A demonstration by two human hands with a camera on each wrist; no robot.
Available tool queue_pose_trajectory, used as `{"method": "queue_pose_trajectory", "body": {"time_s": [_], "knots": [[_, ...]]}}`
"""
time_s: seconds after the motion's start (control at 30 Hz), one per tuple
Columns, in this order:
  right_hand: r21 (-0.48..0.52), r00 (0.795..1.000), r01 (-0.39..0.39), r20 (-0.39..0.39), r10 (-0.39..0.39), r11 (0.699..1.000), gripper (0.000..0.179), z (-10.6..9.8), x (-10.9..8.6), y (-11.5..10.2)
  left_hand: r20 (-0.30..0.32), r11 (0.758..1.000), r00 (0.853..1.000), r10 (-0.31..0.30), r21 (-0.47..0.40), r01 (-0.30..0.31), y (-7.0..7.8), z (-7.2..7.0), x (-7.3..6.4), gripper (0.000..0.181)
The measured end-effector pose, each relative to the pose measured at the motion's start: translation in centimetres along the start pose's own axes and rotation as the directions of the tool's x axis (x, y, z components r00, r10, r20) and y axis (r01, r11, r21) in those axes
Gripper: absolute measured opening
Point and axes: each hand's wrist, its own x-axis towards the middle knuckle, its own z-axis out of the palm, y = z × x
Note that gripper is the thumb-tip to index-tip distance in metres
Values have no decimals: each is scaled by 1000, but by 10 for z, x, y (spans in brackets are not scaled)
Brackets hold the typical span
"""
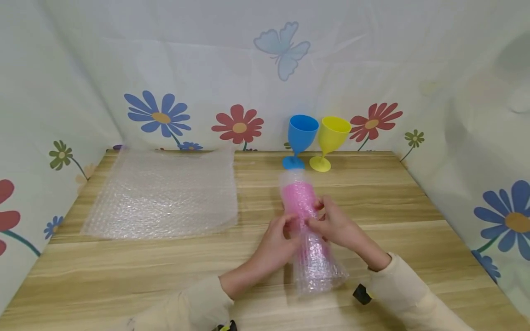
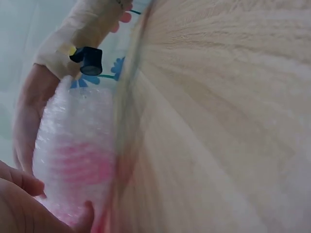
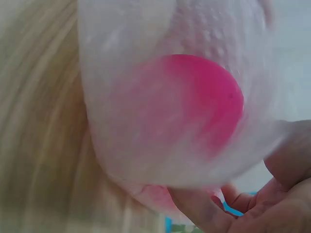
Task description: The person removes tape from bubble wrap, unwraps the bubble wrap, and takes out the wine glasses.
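A pink goblet [image 3: 221,104] lies on the table inside a rolled sheet of bubble wrap [image 1: 316,273]. Its round foot shows through the flared near end in the right wrist view, while the rest is blurred by the wrap. My left hand [image 1: 275,241] grips the roll from the left side, thumb and fingers bent about its middle. On the opposite side my right hand [image 1: 337,225] pinches the wrap between thumb and fingers. Part of the left fingertips is hidden against the roll in the head view.
Beyond the roll's far end stand a blue goblet [image 1: 303,133] and a yellow goblet [image 1: 334,131], both upright. A flat stack of bubble wrap [image 1: 165,197] lies on the left of the wooden table [image 1: 136,280]. Flower-printed cloth [image 1: 198,69] encloses the back and sides.
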Motion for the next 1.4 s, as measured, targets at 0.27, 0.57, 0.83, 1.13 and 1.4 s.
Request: {"method": "queue_pose_trajectory", "body": {"time_s": [0.27,0.57,0.83,1.13,1.4], "knots": [[142,999,-43,-11,45,989,33,-17,-12,15,35,992,992,-117,-51,119,-6,9,14,59],[-337,943,87,-276,-187,937,29,-13,-22,16,62,991,995,-80,111,72,8,20,27,78],[-501,935,164,-195,-295,850,17,-12,-26,12,122,990,984,-131,63,124,7,24,32,70],[-295,999,21,-34,-32,955,46,-24,-30,-3,294,972,945,-141,-142,189,15,9,39,81],[-179,990,61,135,-37,982,56,-32,-36,-3,323,975,943,-85,-166,145,9,7,36,89]]}}
